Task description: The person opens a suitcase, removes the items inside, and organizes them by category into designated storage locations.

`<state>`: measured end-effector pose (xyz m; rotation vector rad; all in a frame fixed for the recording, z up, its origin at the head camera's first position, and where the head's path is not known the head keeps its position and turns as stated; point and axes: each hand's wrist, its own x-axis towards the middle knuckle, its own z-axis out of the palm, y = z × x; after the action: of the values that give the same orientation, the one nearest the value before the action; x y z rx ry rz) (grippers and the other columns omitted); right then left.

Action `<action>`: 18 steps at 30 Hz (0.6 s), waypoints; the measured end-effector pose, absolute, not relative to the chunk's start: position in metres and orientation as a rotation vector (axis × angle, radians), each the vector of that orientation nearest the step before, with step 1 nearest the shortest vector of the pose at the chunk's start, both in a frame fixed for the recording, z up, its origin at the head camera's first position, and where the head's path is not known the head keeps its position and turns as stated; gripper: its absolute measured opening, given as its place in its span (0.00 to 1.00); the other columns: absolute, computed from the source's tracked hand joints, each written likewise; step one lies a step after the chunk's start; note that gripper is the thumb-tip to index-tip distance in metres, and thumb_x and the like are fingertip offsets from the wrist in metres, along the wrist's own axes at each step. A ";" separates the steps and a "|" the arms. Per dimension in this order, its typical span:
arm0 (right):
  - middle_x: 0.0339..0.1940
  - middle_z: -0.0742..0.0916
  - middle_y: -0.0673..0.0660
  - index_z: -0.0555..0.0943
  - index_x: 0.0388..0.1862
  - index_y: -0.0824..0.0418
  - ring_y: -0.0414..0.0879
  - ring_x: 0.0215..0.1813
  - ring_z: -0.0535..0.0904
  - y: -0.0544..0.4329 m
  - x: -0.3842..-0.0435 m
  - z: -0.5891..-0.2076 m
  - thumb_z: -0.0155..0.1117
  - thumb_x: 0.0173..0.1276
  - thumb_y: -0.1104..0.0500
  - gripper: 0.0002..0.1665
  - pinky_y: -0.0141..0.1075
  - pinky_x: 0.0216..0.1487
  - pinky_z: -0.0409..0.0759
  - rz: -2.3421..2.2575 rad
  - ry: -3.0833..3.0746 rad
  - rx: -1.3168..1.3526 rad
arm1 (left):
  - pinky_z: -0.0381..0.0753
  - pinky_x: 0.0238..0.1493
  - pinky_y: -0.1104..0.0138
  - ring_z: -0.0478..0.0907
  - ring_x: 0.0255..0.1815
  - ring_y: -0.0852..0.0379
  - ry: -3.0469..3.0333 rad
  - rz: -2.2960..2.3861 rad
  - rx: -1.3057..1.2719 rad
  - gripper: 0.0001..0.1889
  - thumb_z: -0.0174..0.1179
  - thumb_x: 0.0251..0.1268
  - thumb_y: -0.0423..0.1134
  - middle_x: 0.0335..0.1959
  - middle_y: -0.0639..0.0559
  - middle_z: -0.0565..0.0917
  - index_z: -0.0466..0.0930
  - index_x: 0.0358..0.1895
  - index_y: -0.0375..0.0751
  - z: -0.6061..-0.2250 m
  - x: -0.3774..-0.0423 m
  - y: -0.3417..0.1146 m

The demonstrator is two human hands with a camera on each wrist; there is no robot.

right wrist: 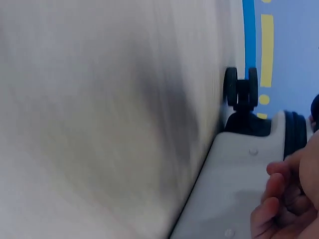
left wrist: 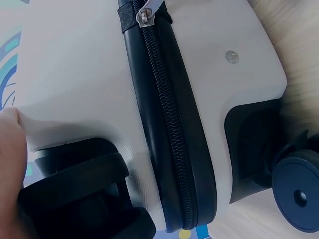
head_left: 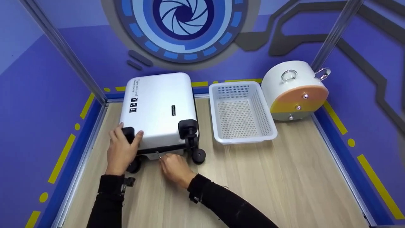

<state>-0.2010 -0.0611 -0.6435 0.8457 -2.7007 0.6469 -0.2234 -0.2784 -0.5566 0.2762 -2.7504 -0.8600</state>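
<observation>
A white hard-shell suitcase point(head_left: 158, 104) lies flat, its wheeled end facing me. My left hand point(head_left: 121, 152) grips its near left corner around the black wheel mount, thumb spread over the near edge. At the near end, my right hand point(head_left: 175, 166) pinches the zipper pull point(left wrist: 152, 6). In the left wrist view the metal slider point(left wrist: 145, 18) sits on the black zipper point(left wrist: 172, 119), whose teeth look closed below it. The right wrist view shows curled fingers point(right wrist: 274, 191) beside the shell; the pull is hidden there.
Right of the suitcase stands a white perforated basket point(head_left: 243, 139). Beyond it is a round white drawer box point(head_left: 284, 76) with a striped front and ring handles. Black caster wheels point(head_left: 198, 155) stick out near my right hand. Blue walls point(head_left: 79, 79) enclose the wooden tabletop point(head_left: 284, 183).
</observation>
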 end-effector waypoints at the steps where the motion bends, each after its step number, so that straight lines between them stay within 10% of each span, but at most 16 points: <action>1: 0.35 0.90 0.50 0.88 0.38 0.54 0.47 0.39 0.92 -0.059 -0.200 -0.642 0.60 0.87 0.52 0.16 0.41 0.38 0.89 0.659 -2.714 0.843 | 0.81 0.54 0.32 0.78 0.60 0.27 -2.754 -0.860 0.277 0.55 0.55 0.76 0.77 0.71 0.25 0.66 0.51 0.87 0.38 -0.557 -0.223 -0.279; 12: 0.33 0.88 0.47 0.92 0.49 0.57 0.35 0.32 0.80 -0.020 -0.205 -0.553 0.63 0.83 0.57 0.11 0.21 0.34 0.77 0.770 -2.441 1.067 | 0.79 0.54 0.32 0.77 0.61 0.26 -2.729 -0.874 0.283 0.54 0.57 0.76 0.75 0.72 0.25 0.66 0.52 0.87 0.39 -0.556 -0.219 -0.280; 18: 0.66 0.87 0.57 0.85 0.71 0.55 0.53 0.66 0.83 0.015 -0.246 -0.516 0.62 0.86 0.47 0.23 0.44 0.70 0.83 0.688 -2.519 0.869 | 0.80 0.52 0.32 0.77 0.59 0.26 -2.723 -0.876 0.258 0.53 0.57 0.77 0.74 0.71 0.25 0.66 0.52 0.87 0.38 -0.558 -0.222 -0.278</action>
<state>-0.2458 0.0146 -0.5163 0.8685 -2.5190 0.6880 -0.2220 -0.2784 -0.5580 0.2576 -2.7233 -0.8757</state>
